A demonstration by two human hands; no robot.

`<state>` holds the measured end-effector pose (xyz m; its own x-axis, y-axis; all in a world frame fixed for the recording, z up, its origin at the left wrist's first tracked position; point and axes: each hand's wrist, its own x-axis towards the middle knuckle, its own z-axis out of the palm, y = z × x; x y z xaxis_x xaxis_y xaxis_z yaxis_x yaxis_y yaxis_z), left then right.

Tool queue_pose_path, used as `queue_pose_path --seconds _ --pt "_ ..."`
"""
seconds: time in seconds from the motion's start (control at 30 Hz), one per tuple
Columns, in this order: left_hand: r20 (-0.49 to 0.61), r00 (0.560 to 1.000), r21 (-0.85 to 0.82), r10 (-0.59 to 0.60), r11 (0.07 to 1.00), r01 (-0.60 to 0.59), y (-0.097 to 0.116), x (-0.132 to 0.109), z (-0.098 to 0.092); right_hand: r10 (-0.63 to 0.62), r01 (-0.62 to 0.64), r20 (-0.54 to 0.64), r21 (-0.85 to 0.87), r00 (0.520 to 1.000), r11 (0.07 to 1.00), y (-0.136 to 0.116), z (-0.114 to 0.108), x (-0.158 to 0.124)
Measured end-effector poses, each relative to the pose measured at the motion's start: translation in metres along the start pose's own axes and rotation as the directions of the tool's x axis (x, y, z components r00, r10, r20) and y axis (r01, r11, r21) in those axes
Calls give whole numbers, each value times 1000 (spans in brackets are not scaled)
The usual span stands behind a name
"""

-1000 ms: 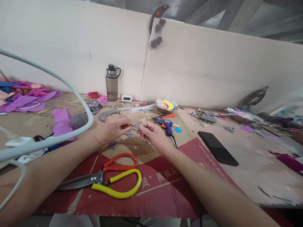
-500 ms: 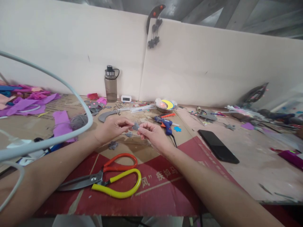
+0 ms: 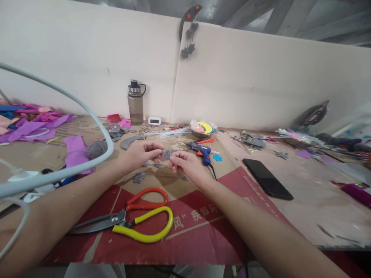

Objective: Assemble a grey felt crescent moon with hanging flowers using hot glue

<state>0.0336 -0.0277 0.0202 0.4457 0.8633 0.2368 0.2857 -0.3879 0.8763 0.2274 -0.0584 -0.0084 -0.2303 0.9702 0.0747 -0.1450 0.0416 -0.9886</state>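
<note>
Between my two hands, above the cardboard, is a small grey fuzzy cutout (image 3: 166,155); its exact shape is too small to make out. My left hand (image 3: 145,154) pinches its left edge between thumb and fingers. On the other side, the fingertips of my right hand (image 3: 187,164) close on its right edge. Below them on the cardboard lies a grey flower-shaped piece (image 3: 138,177), with another small grey piece (image 3: 157,165) just under my fingers. Large scissors (image 3: 120,220) with one red and one yellow handle rest nearer to me, blades pointing left.
A blue glue gun (image 3: 205,156) lies right of my hands, beside a blue flower cutout (image 3: 217,158). Further right is a black phone (image 3: 267,179). A water bottle (image 3: 135,103) stands against the back board. A thick pale tube (image 3: 100,127) curves across the left; grey yarn (image 3: 96,149) sits behind it.
The grey cutout has turned slightly so more of its flat face shows. Both hands stay in nearly the same place, still pinching it.
</note>
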Motion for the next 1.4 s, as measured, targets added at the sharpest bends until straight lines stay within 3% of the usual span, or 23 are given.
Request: queue_pose_path --seconds 0.3,0.67,0.93,1.13,1.23,1.4 --pt "125 983 -174 -138 972 158 3 0 3 5 -6 -17 -58 1000 998 0 0 0" --pt "185 961 -110 -207 967 229 7 0 4 10 -10 1 -174 1000 985 -6 2 -6" --pt "200 952 -104 -230 962 254 7 0 3 -90 101 62 -196 994 975 -1 1 -5" --pt "177 958 -101 -225 964 245 8 -1 4 -227 251 107 -351 968 902 5 -1 -3" --pt "197 953 -201 -231 942 270 7 0 3 -285 290 78 -421 955 859 3 -2 -4" --pt "234 944 -460 -233 829 318 5 2 1 -340 313 18 -438 940 843 -1 -1 -6"
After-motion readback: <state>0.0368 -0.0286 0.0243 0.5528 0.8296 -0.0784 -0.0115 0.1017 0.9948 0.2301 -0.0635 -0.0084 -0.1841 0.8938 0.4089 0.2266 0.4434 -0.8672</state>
